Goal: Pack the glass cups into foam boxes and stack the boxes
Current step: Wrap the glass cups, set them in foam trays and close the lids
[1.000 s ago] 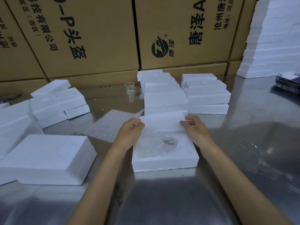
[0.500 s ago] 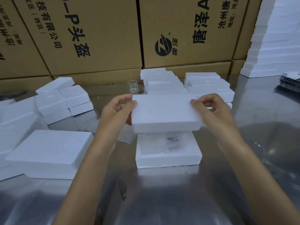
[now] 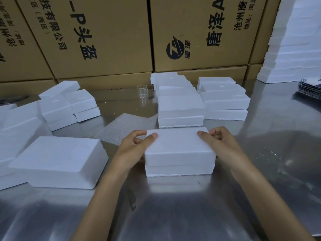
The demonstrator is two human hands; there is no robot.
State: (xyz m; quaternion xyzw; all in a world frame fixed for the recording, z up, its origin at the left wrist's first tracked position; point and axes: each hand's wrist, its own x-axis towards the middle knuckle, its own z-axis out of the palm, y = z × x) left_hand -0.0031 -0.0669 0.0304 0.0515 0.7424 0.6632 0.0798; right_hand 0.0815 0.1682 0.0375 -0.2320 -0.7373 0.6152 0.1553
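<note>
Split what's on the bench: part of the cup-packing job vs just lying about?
Job:
- foam lid, held by left hand and right hand
- foam base under it
- glass cup
- bubble wrap
- closed foam boxes

Lying about:
- cardboard cartons
- dark stack, far right

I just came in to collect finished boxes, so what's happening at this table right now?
A person is closing a foam box: the left hand and right hand hold the foam lid at its ends, seated on the foam base. Closed boxes sit stacked just behind. One glass cup stands unpacked near the cardboard cartons, with bubble wrap beside the hands.
</note>
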